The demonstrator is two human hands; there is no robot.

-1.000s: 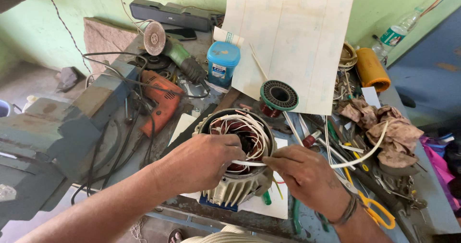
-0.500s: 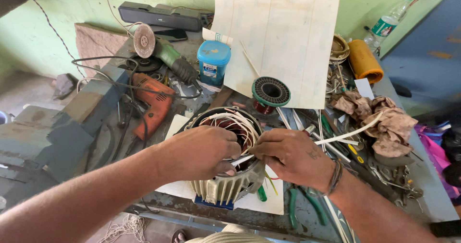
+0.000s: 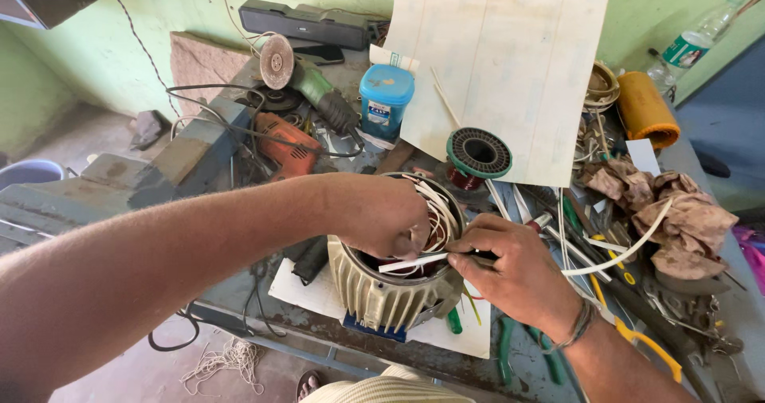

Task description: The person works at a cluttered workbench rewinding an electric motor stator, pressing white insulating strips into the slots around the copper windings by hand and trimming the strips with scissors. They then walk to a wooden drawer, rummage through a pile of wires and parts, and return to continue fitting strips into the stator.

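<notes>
One finned motor housing (image 3: 382, 295) stands upright near the front edge of the counter (image 3: 717, 323), on a white sheet; its open bore holds copper windings with white insulating sleeves (image 3: 437, 212). The left hand (image 3: 382, 216) rests curled over the housing's rim, fingers bent into the bore. The right hand (image 3: 510, 271), just beside it, pinches one white strip (image 3: 414, 262) that lies across the bore. Behind the housing stand one blue-lidded plastic jar (image 3: 386, 100) with a paper label on its front, and one green-rimmed wire spool (image 3: 478, 154). One large pale sheet of paper (image 3: 510, 60) hangs over the spool. Two power tools lie to the left: a green angle grinder (image 3: 307, 80) and an orange drill (image 3: 287, 148). At far right lie one orange roll (image 3: 647, 108), one clear bottle (image 3: 693, 41) with a green-and-white label, and one crumpled brown rag (image 3: 677, 212).
</notes>
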